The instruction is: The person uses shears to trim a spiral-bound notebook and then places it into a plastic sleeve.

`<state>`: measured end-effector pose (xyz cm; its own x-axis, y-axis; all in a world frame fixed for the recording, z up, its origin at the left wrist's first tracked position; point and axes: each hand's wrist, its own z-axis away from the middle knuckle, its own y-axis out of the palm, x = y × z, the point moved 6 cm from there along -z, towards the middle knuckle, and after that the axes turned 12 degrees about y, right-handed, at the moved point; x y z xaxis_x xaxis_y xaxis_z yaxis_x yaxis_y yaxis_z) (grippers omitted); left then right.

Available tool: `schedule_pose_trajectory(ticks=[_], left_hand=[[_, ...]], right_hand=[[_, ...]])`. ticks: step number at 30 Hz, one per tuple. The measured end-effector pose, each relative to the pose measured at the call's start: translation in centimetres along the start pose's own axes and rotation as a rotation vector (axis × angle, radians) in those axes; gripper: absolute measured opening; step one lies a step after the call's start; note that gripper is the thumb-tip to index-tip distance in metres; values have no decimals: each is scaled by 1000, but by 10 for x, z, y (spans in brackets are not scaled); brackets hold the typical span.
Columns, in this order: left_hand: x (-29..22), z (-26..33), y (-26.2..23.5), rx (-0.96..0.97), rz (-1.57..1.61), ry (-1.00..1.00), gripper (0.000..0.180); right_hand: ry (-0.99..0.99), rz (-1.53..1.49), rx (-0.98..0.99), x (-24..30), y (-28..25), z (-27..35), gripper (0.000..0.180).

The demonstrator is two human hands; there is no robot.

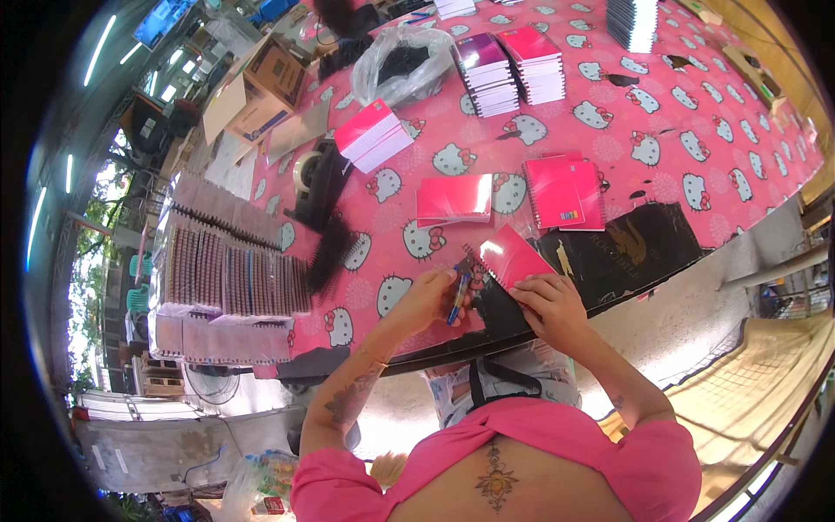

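A pink spiral notebook [515, 258] lies tilted at the near edge of the table, its wire-bound side facing left. My right hand [553, 304] grips its lower right corner, fingers over the cover. Just left of the binding, my left hand [428, 300] is closed around a small tool with blue handles [458, 298]; its dark tip is near the notebook's coil, and I cannot tell whether they touch. Beyond the notebook are a flat pile of pink covers [454, 199] and overlapping pink spiral notebooks [565, 193].
Plastic-wrapped notebook stacks [217, 270] fill the left side, beside a black bristly brush [332, 261] and a tape dispenser [315, 178]. Farther back are notebook piles [487, 78], a clear plastic bag [370, 74] and a cardboard box [261, 91]. A black patch [644, 252] covers the near right edge.
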<state>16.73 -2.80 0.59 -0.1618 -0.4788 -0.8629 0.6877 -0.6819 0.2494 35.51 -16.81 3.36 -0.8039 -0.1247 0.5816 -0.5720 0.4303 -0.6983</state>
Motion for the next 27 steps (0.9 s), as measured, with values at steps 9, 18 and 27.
schedule_pose_trajectory(ticks=[9, 18, 27], left_hand=[[-9, 8, 12, -9, 35, 10, 42], [-26, 14, 27, -146, -1048, 294, 35], [-51, 34, -22, -37, -1528, 372, 42]], right_hand=[[5, 9, 11, 0, -1, -1, 38], [19, -1, 11, 1, 0, -1, 35], [184, -270, -26, -11, -19, -7, 30]])
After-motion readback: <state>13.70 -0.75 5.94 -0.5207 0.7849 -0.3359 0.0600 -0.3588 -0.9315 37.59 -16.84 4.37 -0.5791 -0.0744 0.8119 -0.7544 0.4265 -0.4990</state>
